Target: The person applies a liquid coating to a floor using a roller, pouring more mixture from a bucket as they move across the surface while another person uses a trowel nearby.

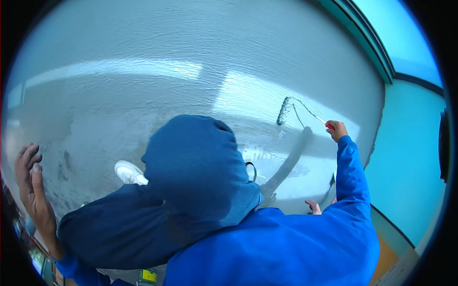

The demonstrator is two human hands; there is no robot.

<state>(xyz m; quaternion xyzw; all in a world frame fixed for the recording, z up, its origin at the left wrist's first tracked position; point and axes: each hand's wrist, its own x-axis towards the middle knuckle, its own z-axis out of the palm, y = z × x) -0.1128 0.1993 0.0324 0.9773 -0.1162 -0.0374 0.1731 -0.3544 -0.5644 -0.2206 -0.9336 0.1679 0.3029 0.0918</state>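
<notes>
Roller [284,111] maybe rolling on floor [238,28], needing steady push; right hand [339,131] gripping handle [329,126] tight; left hand [37,198], far from roller, holding nothing, half open.

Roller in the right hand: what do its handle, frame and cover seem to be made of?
Handle: probably smooth plastic, evenly bright red. Frame: likely metal, a thin bent rod, pale near the handle. Cover: perhaps fibre or foam, too coated in wet-looking grey to tell.
</notes>
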